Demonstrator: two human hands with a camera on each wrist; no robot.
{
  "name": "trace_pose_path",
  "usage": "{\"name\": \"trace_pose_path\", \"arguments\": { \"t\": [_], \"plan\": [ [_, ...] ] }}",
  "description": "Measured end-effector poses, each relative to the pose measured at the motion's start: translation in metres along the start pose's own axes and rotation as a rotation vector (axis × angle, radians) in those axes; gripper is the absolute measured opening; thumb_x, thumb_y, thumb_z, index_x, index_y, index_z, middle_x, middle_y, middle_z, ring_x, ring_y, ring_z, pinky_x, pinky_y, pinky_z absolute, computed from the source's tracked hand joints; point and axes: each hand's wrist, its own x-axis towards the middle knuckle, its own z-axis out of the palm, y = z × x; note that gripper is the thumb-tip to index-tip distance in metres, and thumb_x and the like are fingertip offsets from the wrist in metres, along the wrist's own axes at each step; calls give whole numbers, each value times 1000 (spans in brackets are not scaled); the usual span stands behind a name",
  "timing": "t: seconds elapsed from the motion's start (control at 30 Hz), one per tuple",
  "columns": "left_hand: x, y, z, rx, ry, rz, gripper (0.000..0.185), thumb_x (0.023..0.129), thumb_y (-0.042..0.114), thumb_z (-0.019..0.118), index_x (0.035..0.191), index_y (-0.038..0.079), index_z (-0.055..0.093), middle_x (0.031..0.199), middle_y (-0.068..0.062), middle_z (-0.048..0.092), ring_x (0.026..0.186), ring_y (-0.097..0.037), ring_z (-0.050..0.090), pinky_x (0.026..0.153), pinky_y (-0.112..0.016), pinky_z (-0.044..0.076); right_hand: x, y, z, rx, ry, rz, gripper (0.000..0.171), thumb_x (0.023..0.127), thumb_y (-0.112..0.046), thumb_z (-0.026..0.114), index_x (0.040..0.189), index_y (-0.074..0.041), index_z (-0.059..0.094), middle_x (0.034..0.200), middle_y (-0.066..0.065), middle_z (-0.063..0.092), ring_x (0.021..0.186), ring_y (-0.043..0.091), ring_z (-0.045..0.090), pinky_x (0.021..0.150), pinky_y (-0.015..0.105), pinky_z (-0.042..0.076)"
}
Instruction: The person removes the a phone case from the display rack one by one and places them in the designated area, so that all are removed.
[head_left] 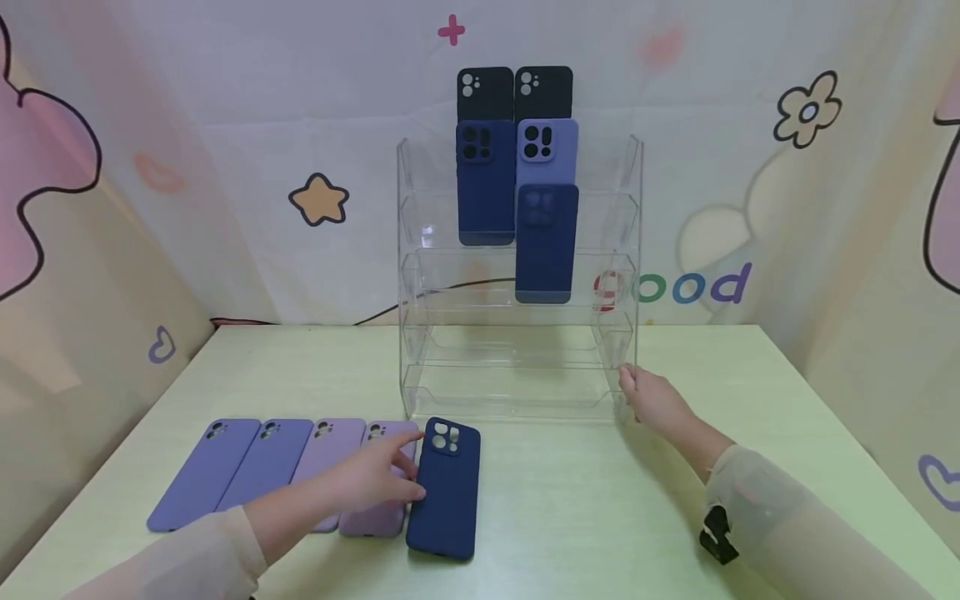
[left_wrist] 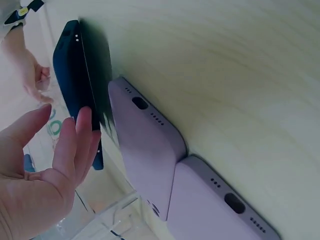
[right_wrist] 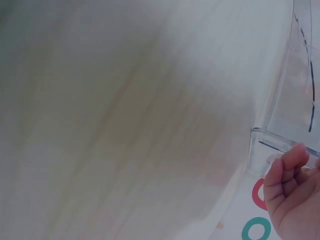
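A dark navy phone case [head_left: 444,492] lies face down on the pale green table [head_left: 570,517], at the right end of a row of cases. My left hand [head_left: 390,475] reaches over a lilac case [head_left: 375,521], its straight fingers touching the navy case's left edge. In the left wrist view the fingers [left_wrist: 82,135] lie against the navy case [left_wrist: 75,75], beside two lilac cases [left_wrist: 150,150]. My right hand [head_left: 636,390] rests against the lower right side of a clear acrylic tiered rack [head_left: 517,392]. Its loosely curled fingers [right_wrist: 287,170] sit at the rack's corner [right_wrist: 280,140].
The rack's upper tiers hold two black cases [head_left: 485,93], a dark blue one [head_left: 486,183], a lavender one [head_left: 547,150] and another dark blue one [head_left: 546,242]. Two blue-violet cases [head_left: 206,475] and another lilac case [head_left: 330,450] lie at the left. Patterned fabric walls surround the table.
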Motion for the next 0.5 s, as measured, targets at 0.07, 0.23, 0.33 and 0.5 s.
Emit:
{"name": "trace_pose_path", "arguments": {
  "t": [0.07, 0.23, 0.33, 0.5],
  "plan": [
    [-2, 1, -3, -2, -4, -16, 79, 77, 6, 75, 141, -2, 30, 100, -13, 63, 78, -21, 64, 66, -36, 55, 0, -1, 0, -4, 0, 4, 43, 101, -26, 19, 113, 6, 46, 62, 5, 45, 50, 17, 42, 52, 31, 34],
    [-6, 3, -5, 52, -45, 36, 70, 81, 12, 72, 139, -2, 36, 109, -15, 61, 91, -27, 62, 76, -41, 53, 1, -1, 0, -14, -3, 11, 47, 102, -26, 19, 119, 9, 45, 59, 5, 44, 49, 17, 42, 52, 31, 34],
    [-9, 5, 2, 249, -87, 151, 62, 84, 20, 70, 136, -1, 42, 122, -18, 55, 108, -32, 56, 88, -46, 47, 2, -2, 0, -10, -5, 15, 47, 102, -27, 20, 119, 9, 45, 59, 5, 44, 50, 18, 41, 52, 32, 34],
    [-16, 7, 22, 727, -156, 318, 65, 82, 41, 70, 138, 17, 46, 141, -15, 40, 131, -33, 33, 102, -57, 28, 1, -2, 0, -3, -8, 25, 48, 102, -28, 20, 119, 9, 45, 60, 5, 44, 50, 18, 42, 52, 32, 35]
  ]
}}
